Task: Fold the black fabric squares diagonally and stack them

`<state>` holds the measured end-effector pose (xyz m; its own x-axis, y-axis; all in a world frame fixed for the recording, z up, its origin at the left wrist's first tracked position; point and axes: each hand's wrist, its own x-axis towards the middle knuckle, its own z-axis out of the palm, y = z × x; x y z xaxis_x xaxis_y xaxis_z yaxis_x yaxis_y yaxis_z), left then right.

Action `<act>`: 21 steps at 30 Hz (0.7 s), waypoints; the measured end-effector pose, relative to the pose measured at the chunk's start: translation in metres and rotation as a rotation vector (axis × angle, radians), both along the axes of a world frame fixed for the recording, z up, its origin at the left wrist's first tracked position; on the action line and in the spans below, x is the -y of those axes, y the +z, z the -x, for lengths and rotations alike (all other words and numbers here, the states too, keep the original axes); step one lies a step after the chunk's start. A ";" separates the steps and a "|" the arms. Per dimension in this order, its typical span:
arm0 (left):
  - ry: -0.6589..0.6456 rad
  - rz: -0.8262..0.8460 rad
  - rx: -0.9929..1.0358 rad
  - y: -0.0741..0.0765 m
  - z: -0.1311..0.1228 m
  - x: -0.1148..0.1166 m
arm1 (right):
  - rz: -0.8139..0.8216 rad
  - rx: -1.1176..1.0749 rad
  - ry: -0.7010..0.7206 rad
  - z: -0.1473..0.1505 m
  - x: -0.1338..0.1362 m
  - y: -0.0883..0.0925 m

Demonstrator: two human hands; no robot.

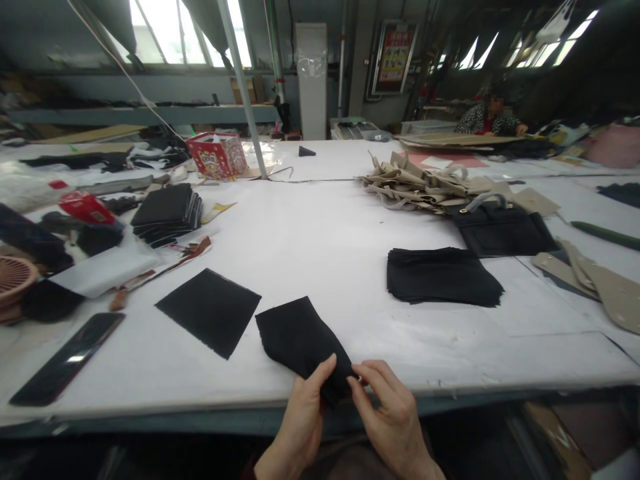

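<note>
On white table (320,227), hands (300,417) (390,417) on black cloth (300,343); red box (217,159) holds paper (213,139).

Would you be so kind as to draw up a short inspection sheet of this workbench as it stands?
Surface: long white work table, with a dark edge strip nearest the person.
Job's things: folded black fabric piece in the hands; a flat black fabric square and a stack of black fabric lie nearby.
Clutter: tan cut pieces, black bag, red printed box, pink basket.
Hands: left hand grips the fabric; right hand has its fingertips at the edge.
Cables: thin white cord running down from upper left.
Surroundings: co-worker across the table; poster on the far wall.
</note>
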<state>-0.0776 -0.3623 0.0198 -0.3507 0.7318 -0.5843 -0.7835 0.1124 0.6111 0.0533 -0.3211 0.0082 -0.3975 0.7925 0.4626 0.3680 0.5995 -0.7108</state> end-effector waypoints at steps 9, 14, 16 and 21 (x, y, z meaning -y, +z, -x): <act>-0.044 -0.025 -0.061 -0.002 0.001 0.004 | -0.062 0.109 0.015 0.000 -0.001 -0.003; -0.033 -0.046 -0.185 0.000 0.001 0.002 | -0.067 0.106 0.014 0.001 -0.001 0.001; -0.028 -0.038 -0.229 0.002 0.001 0.001 | -0.022 0.093 0.024 0.002 -0.002 0.003; -0.045 0.007 -0.274 0.005 0.002 0.001 | 0.131 0.070 0.028 0.003 -0.005 0.005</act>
<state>-0.0793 -0.3629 0.0246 -0.4636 0.7465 -0.4773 -0.5833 0.1483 0.7986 0.0501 -0.3161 0.0133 -0.4485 0.8321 0.3262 0.4039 0.5143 -0.7565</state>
